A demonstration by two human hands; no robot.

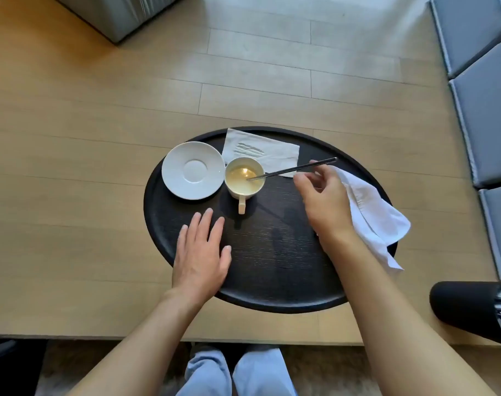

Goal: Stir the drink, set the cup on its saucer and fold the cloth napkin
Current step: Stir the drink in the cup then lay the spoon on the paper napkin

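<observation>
A cream cup [245,178] with pale drink stands on a round black tray [272,252], its handle toward me. A thin metal stirrer [295,168] leans in the cup, its tip in the drink and its top end pointing right. My right hand [323,201] hovers just under the stirrer's upper end, fingers curled; whether it touches the stirrer is unclear. An empty white saucer [193,170] lies left of the cup. A crumpled white cloth napkin [372,212] lies at the tray's right edge, partly under my right hand. My left hand [203,250] rests flat and open on the tray.
A paper napkin [260,151] lies flat behind the cup. The tray sits on a light wooden table [72,167]. A black cylindrical object [469,310] lies at the table's front right. Grey cushions [486,110] line the right side.
</observation>
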